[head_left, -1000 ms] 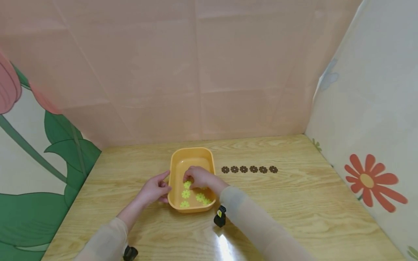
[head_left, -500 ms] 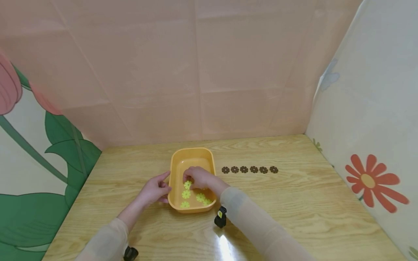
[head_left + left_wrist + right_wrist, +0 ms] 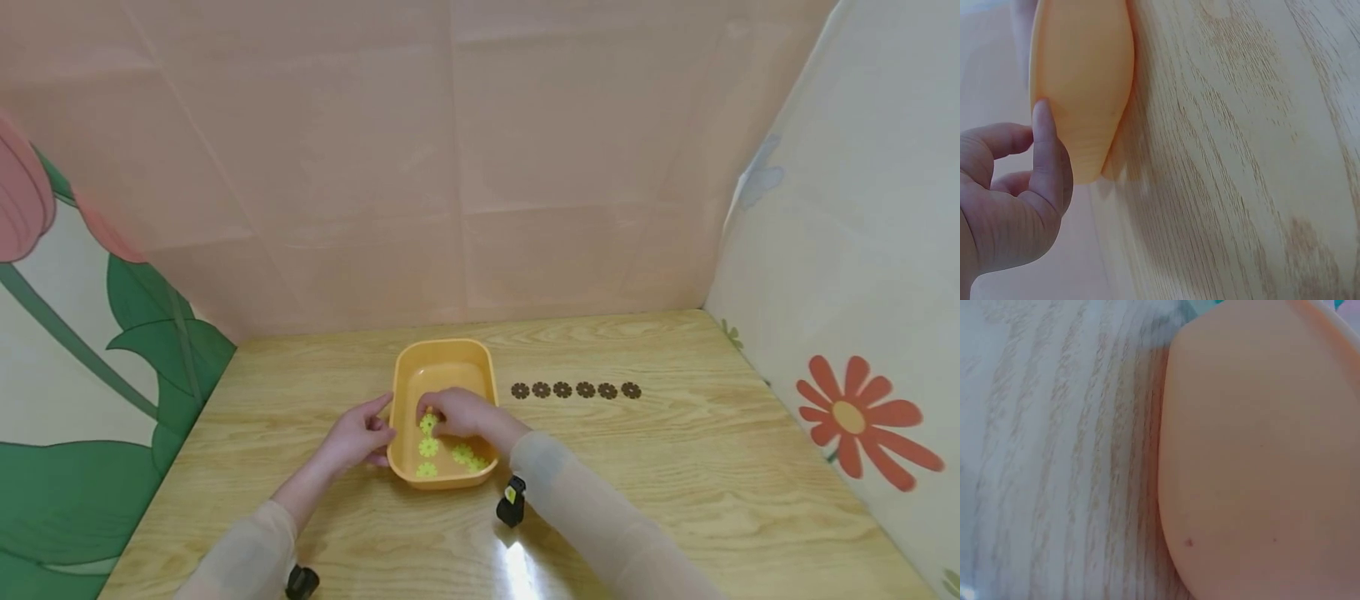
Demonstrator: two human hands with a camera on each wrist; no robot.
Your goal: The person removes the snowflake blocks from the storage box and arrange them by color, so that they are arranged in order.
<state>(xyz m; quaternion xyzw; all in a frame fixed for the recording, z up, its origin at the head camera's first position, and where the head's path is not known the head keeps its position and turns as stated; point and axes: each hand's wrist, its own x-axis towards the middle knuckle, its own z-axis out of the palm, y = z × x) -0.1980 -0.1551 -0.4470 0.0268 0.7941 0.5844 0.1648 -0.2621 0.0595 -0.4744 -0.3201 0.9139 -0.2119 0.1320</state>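
You are working at a pale wood-grain counter (image 3: 720, 467), with a creased peach-coloured sheet (image 3: 345, 167) rising at its far side. On the left, a panel (image 3: 67, 492) is showing large green leaves and pink petals; on the right, a whitish panel (image 3: 855, 242) is carrying a red-petalled flower print (image 3: 892, 412). Left of the counter's middle, a rounded rectangular yellow-orange plastic tray (image 3: 446, 367) is standing, with several small bright-yellow flower-shaped pieces (image 3: 428, 447) lying in its near half. Your left hand (image 3: 355, 435) is holding the tray's left rim with bent fingers. Your right hand (image 3: 463, 410) is extending over the right wall and pinching one yellow flower (image 3: 428, 425) inside. Right of the tray, six dark-brown flower-shaped pieces (image 3: 558, 390) are forming a left-to-right row.
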